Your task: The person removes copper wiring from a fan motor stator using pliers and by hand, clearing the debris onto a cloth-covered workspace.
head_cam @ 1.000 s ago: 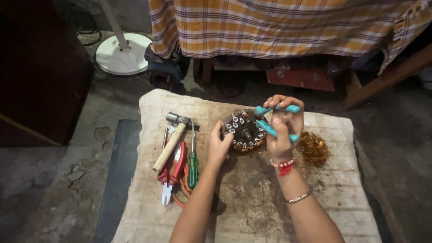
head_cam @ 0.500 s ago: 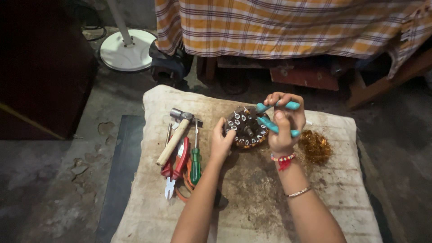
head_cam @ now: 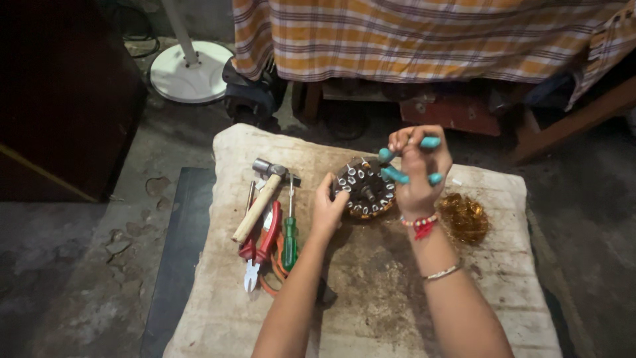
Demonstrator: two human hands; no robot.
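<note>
A round dark motor stator (head_cam: pixel 363 191) with pale slot inserts lies on a stained cloth-covered board (head_cam: pixel 371 292). My left hand (head_cam: pixel 329 209) grips its left rim and steadies it. Above its right side my right hand (head_cam: pixel 419 174) is closed around teal-handled pliers (head_cam: pixel 405 160), whose jaws point down toward the stator's upper edge. A clump of copper wire (head_cam: pixel 464 217) rests on the cloth just right of my right wrist.
Left of the stator lie a wooden-handled hammer (head_cam: pixel 260 202), red-handled pliers (head_cam: pixel 260 246) and a green-handled screwdriver (head_cam: pixel 289 232). A white fan base (head_cam: pixel 191 71) stands on the floor at the back left. A checked cloth (head_cam: pixel 424 36) hangs across the back.
My right hand with the pliers has lifted slightly and shifted right over the stator. The left hand keeps its hold.
</note>
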